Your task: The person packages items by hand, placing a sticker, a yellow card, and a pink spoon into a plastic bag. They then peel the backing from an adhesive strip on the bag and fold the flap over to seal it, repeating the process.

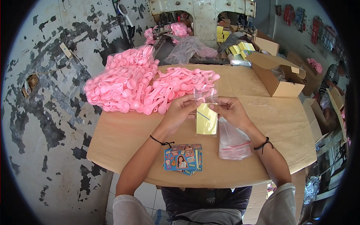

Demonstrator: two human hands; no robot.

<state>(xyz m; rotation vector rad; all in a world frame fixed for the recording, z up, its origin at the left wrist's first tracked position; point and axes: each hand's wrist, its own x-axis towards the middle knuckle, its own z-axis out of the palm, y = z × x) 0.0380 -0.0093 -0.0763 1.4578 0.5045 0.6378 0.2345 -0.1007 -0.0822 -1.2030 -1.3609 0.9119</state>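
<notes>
Both hands hold a small clear plastic bag [206,112] upright above the cardboard-covered table [120,138]. A yellow card [206,120] sits in the bag's lower half. My left hand [182,110] pinches the bag's left top edge. My right hand [229,110] pinches the right top edge. A big heap of pink plastic spoons [142,88] lies just beyond my left hand. A stack of empty clear bags [233,141] lies under my right wrist. A pile of printed picture cards [183,159] rests near the table's front edge.
Open cardboard boxes [279,77] stand at the back right, with yellow packets [240,48] behind them. A clear bag of pink spoons [131,56] and crumpled plastic [187,48] lie at the back. A peeling wall [45,93] is on the left.
</notes>
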